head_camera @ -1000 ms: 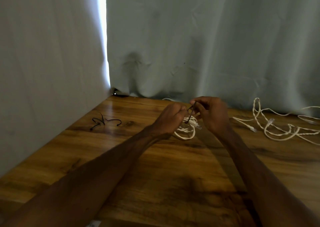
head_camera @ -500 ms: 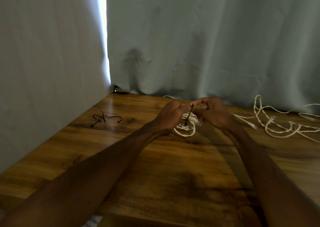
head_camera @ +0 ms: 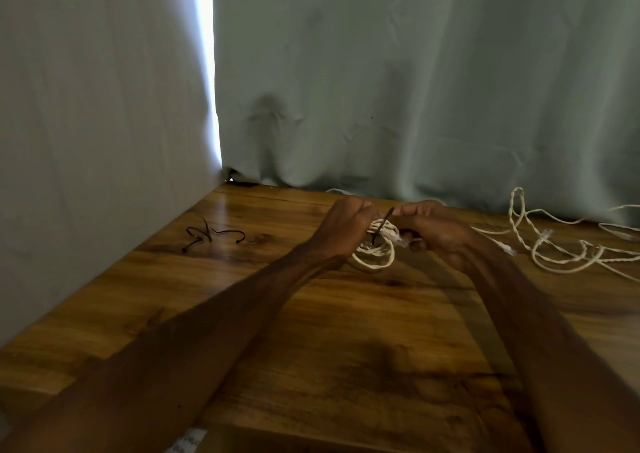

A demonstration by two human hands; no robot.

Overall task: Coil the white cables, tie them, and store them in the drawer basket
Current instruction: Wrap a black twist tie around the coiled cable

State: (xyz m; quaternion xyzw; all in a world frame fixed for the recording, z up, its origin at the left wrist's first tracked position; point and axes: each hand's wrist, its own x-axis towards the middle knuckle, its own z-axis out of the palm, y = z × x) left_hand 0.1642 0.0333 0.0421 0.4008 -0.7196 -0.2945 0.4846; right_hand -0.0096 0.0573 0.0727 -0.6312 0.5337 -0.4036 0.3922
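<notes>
Left hand (head_camera: 346, 226) grips white coil (head_camera: 375, 257) near tabletop's back edge to bunch loops while right hand (head_camera: 438, 233) pinches black tie (head_camera: 381, 226) round them.

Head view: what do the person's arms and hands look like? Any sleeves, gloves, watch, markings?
Nothing worn that shows. The bare left forearm and bare right forearm are uncovered right to the frame edge, with no sleeve cuffs. The left hand and right hand are ungloved. No watch, band, ring or marking can be made out in the dim, slightly blurred picture.
</notes>
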